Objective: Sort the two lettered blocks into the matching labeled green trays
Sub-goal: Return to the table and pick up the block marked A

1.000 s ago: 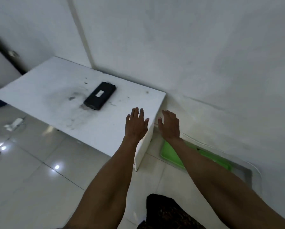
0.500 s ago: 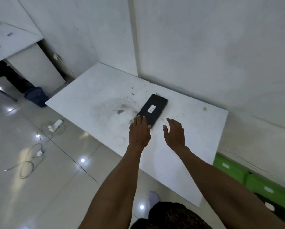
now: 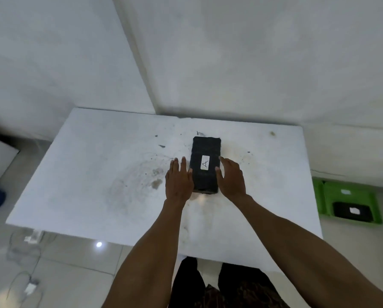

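Nearest the camera, both forearms are extended over the white table (image 3: pixel 97 185). The left hand (image 3: pixel 179 182) is laid flat just beside the left long side of the black block marked A (image 3: pixel 206 164), fingers straight and spread, not clamped. The right hand (image 3: pixel 230 177) is set against the right long side, thumb at the block's edge, fingers curved but not closed round it. Whether either palm is actually pressing the block cannot be told. The flanking placement is judged to prepare a two-handed squeeze lift, as suits a wide block.

The block lies flat on the table, label up, near the wall side.

Farther right, on the floor, a green tray (image 3: pixel 377 207) already holds a second black block (image 3: pixel 350 211); its label is unreadable. A second tray's edge (image 3: pixel 318 196) is seen beside it.
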